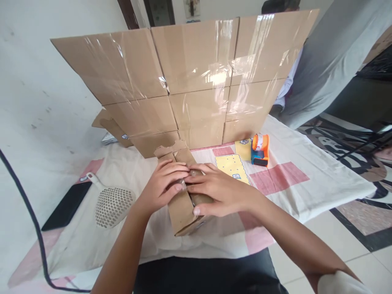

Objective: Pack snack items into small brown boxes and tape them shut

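A small cardboard box (180, 210) lies on the cloth in front of me, its long top flaps almost meeting along a seam and its far end flap ragged. My left hand (163, 183) rests on the left flap with fingers extended toward the seam. Across the right flap lies my right hand (214, 188), fingers spread and pressing down, thumb near the close end. A bit of shiny clear tape (183, 184) shows at the seam between the hands; part of the seam is hidden beneath the fingers.
Behind the box stands a tall taped cardboard panel (199, 110). An orange and blue tape dispenser (260, 151) and a yellow notepad (231, 166) are to the right. At left lie a perforated white strainer (113, 204), a black flat object (65, 207) and a cable (33, 220). A person (288, 87) is behind the panel.
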Action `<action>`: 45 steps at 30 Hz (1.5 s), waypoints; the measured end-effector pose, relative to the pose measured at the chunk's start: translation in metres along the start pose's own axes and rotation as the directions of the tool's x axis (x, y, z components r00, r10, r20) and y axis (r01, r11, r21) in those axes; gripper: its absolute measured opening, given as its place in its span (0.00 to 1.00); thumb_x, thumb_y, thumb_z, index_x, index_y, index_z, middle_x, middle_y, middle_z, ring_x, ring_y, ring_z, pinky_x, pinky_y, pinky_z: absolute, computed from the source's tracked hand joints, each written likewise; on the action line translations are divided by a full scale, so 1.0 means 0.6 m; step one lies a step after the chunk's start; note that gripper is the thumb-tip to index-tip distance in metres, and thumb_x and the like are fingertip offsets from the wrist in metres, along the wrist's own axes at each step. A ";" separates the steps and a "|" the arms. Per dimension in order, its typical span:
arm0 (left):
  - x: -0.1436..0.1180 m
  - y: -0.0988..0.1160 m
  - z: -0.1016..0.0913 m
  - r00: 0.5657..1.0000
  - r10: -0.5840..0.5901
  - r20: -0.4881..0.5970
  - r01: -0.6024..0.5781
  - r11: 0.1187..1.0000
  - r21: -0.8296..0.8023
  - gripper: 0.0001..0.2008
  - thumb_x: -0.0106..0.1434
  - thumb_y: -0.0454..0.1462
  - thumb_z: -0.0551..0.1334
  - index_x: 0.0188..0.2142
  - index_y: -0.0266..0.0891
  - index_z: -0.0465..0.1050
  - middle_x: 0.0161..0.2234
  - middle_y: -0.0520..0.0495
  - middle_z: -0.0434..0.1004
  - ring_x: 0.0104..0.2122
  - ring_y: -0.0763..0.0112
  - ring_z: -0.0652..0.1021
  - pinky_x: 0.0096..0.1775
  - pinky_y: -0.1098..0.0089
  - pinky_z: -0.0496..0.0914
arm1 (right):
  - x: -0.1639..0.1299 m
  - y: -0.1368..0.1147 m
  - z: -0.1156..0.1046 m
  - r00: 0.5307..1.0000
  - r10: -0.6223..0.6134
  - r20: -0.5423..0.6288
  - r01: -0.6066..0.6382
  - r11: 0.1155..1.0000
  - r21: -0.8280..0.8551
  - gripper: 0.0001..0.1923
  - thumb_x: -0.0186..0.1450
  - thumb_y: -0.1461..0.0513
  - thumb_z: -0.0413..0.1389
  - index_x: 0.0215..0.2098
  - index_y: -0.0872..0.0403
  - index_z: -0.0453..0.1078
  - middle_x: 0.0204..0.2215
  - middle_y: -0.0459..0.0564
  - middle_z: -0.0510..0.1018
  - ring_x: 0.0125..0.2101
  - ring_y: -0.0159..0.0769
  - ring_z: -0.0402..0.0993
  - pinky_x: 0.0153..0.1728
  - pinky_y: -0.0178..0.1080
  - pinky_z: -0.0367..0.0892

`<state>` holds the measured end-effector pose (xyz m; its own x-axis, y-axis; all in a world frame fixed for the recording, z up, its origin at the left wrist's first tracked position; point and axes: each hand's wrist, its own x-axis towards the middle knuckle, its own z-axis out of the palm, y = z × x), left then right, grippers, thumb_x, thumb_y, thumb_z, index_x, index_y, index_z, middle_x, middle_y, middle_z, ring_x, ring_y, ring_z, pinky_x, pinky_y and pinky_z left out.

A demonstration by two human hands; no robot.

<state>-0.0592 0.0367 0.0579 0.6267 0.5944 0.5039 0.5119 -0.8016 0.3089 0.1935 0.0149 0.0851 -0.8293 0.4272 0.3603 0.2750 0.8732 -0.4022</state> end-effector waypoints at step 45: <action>0.023 -0.067 0.031 0.862 -0.324 -0.388 0.230 0.935 -0.270 0.19 0.73 0.48 0.50 0.55 0.48 0.73 0.65 0.48 0.68 0.66 0.60 0.67 0.68 0.53 0.60 | -0.037 0.042 0.096 0.932 0.089 -0.352 0.057 0.922 0.384 0.32 0.72 0.39 0.42 0.53 0.50 0.74 0.68 0.53 0.65 0.74 0.50 0.42 0.72 0.58 0.44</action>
<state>-0.0604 0.0780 0.0376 0.1462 0.7477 0.6478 0.4641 -0.6301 0.6225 0.1907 0.0138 0.0185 -0.5766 0.5582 0.5966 0.0191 0.7392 -0.6732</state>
